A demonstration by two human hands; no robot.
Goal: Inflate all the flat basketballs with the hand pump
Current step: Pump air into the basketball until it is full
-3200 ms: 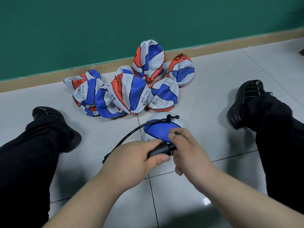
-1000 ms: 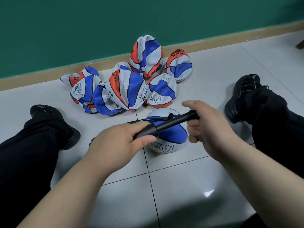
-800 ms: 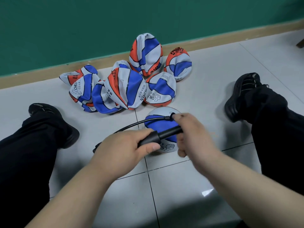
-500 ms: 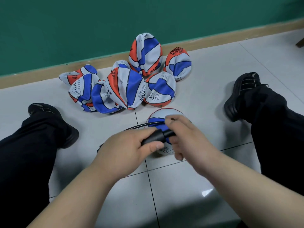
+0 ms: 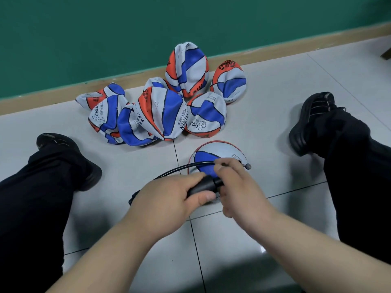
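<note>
Grey tile floor (image 5: 275, 106); hand pump (image 5: 202, 187) lengthwise left-to-right, handle end rightward.

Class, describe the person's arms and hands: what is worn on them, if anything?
Both arms are bare to the frame's edge: no sleeves show on the left forearm or right forearm. The left hand and right hand show no gloves, rings, watch or bands.

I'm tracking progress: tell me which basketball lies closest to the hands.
The lone basketball right behind the right hand, crossed by the pump hose. It sits apart; the other balls lie crumpled in a heap nearer the wall.
</note>
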